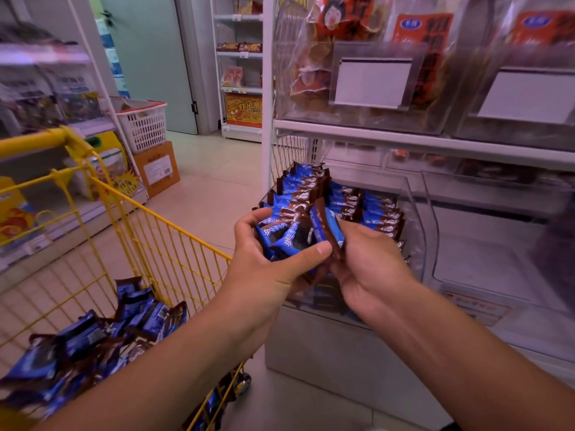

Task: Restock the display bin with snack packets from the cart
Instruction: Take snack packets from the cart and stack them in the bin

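Shop aisle: bin (417, 219) of packets (378, 213) (blue)

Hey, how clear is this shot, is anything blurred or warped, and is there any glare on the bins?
Head view: sharpest at the centre, where the left hand and right hand hold blue snack packets; the left shelves and far right edge smear with motion blur; wide-angle distortion bends the yellow cart rails; soft reflections haze the clear display bin wall.
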### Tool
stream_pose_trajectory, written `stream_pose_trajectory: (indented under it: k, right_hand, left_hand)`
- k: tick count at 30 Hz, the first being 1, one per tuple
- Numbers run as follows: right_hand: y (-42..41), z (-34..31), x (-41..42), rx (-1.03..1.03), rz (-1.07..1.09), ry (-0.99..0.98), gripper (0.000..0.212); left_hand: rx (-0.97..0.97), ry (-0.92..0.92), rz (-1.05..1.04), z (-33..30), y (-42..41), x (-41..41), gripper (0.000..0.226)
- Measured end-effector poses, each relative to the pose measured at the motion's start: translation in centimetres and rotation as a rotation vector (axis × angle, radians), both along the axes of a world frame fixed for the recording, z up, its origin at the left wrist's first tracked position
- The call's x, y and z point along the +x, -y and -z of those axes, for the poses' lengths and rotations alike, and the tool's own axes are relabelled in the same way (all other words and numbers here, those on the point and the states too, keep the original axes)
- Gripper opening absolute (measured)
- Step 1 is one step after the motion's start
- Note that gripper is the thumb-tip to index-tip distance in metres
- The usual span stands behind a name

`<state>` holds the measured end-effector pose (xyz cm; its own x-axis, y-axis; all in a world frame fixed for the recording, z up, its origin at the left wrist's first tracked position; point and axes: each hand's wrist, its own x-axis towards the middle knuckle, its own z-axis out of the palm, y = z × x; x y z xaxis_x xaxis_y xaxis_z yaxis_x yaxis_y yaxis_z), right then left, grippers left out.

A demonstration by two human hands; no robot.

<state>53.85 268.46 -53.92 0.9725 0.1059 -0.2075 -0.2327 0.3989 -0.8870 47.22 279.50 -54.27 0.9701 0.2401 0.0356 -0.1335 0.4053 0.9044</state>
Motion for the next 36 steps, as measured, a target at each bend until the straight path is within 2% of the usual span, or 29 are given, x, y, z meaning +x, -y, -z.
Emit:
stream_pose_trajectory:
  k: [4,5,6,8,11,14,16,17,20,24,28,32,34,36]
  right_hand:
    - [0.4,-0.6,-0.1,-0.315,0.180,0.382,0.015]
    - [0.5,-0.9,-0.1,-0.399,0.200,0.462,0.015]
    - [0.6,-1.1,-0.3,-0.486,0.211,0.536,0.014]
    - [0.8,-1.4,-0.6,-0.642,0.242,0.715,0.014]
    - [0.8,-1.9,-0.7,-0.770,0.283,0.912,0.016]
    - [0.8,-1.8,-0.6,-0.767,0.179,0.831,0.018]
    - [0.8,-1.5,-0.6,-0.633,0.002,0.733,0.019]
    - [0.9,-1.4,-0.5,-0.556,-0.106,0.684,0.024]
    - [1.2,-1.4,-0.2,-0.384,-0.439,0.529,0.057]
    - [3.0,-2.8,0.4,-0.166,-0.679,0.407,0.049]
    - [5.0,-3.4,0.9,-0.173,-0.688,0.313,0.035]
    - [5.5,-3.6,1.9,-0.127,-0.630,0.228,0.036]
    - [5.6,-4.2,4.0,-0.078,-0.461,0.190,0.020]
    - [5.4,-4.8,7.2,-0.213,-0.262,0.174,0.012]
  left_hand:
    - [-0.176,-0.040,0.009,-0.9,-0.3,0.5,0.048]
    - [-0.222,-0.056,0.017,-1.3,-0.4,0.5,0.045]
    - [-0.225,-0.060,0.024,-1.5,-0.3,0.5,0.054]
    - [-0.100,-0.039,0.020,-1.9,-0.2,0.3,0.080]
    - [0.072,-0.015,0.004,-1.9,-0.2,0.0,0.093]
    - [0.085,-0.008,-0.008,-1.6,-0.7,0.4,0.081]
    - [0.076,0.018,0.003,-1.4,-1.0,0.8,0.076]
    - [0.064,0.043,0.011,-1.4,-1.0,0.9,0.073]
    - [0.112,0.109,0.031,-1.3,-1.4,1.5,0.071]
    - [0.306,0.151,0.022,-1.6,-1.1,1.9,0.066]
    - [0.565,0.072,0.128,-1.9,-0.9,2.4,0.081]
    - [0.784,0.065,0.217,-2.6,-2.2,2.6,0.094]
    - [1.040,0.148,0.102,-2.6,-3.2,2.7,0.085]
    - [1.432,0.216,-0.056,-2.1,-4.3,2.9,0.073]
